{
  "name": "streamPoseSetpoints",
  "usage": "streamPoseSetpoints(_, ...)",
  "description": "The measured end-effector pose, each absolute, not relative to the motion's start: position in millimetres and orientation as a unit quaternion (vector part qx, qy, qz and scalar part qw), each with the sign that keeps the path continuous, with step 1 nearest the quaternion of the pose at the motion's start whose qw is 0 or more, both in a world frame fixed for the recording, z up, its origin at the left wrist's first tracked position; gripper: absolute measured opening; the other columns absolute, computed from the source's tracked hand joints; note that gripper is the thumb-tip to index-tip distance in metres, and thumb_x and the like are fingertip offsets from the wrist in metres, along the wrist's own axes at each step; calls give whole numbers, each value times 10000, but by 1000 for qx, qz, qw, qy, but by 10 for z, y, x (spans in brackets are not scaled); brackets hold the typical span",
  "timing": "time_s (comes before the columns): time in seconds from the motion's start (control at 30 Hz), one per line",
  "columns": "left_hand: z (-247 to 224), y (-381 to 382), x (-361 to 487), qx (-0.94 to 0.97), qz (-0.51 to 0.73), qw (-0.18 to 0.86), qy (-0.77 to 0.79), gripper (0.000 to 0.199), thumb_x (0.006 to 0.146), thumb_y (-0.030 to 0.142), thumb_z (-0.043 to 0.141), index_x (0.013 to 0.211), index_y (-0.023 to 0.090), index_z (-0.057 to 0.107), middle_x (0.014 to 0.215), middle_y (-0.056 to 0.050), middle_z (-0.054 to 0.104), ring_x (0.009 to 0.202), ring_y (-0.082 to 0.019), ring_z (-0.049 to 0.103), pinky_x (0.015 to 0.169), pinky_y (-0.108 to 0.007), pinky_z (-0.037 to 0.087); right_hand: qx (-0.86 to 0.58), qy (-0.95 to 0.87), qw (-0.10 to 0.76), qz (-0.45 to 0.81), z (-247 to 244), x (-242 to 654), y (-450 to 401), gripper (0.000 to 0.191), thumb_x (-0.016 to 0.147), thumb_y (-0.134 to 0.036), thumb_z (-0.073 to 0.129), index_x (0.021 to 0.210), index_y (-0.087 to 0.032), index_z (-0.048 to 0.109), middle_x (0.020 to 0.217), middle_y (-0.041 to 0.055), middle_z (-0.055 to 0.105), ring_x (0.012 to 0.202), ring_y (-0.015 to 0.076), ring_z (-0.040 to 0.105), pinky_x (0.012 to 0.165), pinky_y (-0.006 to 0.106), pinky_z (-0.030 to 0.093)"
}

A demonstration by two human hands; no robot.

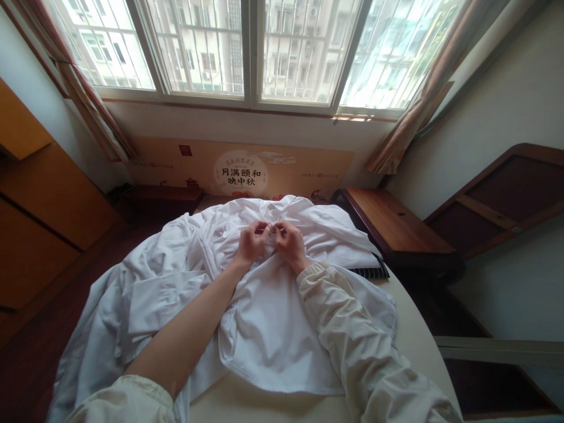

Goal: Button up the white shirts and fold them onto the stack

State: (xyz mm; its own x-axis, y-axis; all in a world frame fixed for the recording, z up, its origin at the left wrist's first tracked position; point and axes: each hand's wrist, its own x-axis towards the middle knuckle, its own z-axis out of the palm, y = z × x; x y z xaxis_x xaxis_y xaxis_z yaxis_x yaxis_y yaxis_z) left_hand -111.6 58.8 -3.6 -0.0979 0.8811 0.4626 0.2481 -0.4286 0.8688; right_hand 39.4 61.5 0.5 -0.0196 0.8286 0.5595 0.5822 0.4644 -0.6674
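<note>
Fingers (pixel 282 228) of both hands (pixel 251 243) (pixel 291 242) pinch the white cloth (pixel 277 341), whose overhang at eight o'clock could tug it loose.

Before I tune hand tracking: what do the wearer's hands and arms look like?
Left hand and right hand: ungloved. Left sleeve: cream, wrinkled, sitting high, forearm bare. Right sleeve: also cream, wrinkled, but reaching much lower, with a gathered cuff.

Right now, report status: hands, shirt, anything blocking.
Left hand and right hand pinching shirt, close together. Shirt rumpled across table. Nothing visibly blocking either hand.
</note>
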Motion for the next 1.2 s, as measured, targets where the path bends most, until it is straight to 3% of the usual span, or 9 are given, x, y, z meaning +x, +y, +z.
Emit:
streamPoseSetpoints(0.27,-44,628,-1118,612,572,312,448,214,950,386,711,986,197,806,1008,-94,829,935,-247,763,923,-362,579,-496,-708,484,135,-11,397,621,186,993,-332,558,952,-235,712,938,63,775,826,226,691,819,337,539)
streamPoseSetpoints(0.53,-44,707,-1160,548,567,468,398,392,873,532,787,1022,170,791,1019,-98,820,938,-234,759,896,-355,596,-473,-656,528,258,2,423,699,240,978,-424,577,980,-226,712,962,58,795,879,229,718,837,343,566)
streamPoseSetpoints(0.73,-56,715,-1153,545,575,454,407,339,899,461,759,1074,171,787,1059,-110,820,935,-237,767,888,-368,609,-458,-631,545,309,-21,440,762,272,970,-416,578,1012,-209,750,934,61,803,822,224,734,796,347,596)
streamPoseSetpoints(0.9,-54,681,-1174,583,566,413,410,428,794,252,830,1188,168,688,1192,-131,771,1017,-232,756,911,-371,609,-427,-727,444,304,173,620,792,294,962,-285,552,1111,-220,797,1093,64,819,995,232,756,930,372,583)
streamPoseSetpoints(0.97,-62,666,-1184,594,562,395,418,444,771,213,831,1185,175,675,1189,-125,762,1000,-227,753,886,-361,609,-425,-772,368,296,279,757,774,257,950,-309,609,1082,-223,812,1056,61,821,951,235,752,875,349,576)
streamPoseSetpoints(1.07,-69,634,-1188,616,536,335,470,298,788,236,818,1056,187,698,1052,-98,766,893,-223,737,818,-347,587,-420,-823,280,261,383,941,718,253,858,-405,788,1033,-224,818,928,38,807,803,221,718,722,297,531)
streamPoseSetpoints(1.2,-15,543,-1170,688,443,211,536,189,812,344,808,898,207,710,925,-91,747,855,-259,698,818,-379,533,-470,-836,240,151,418,994,670,83,820,-317,814,818,-236,795,773,14,766,687,196,653,627,276,432)
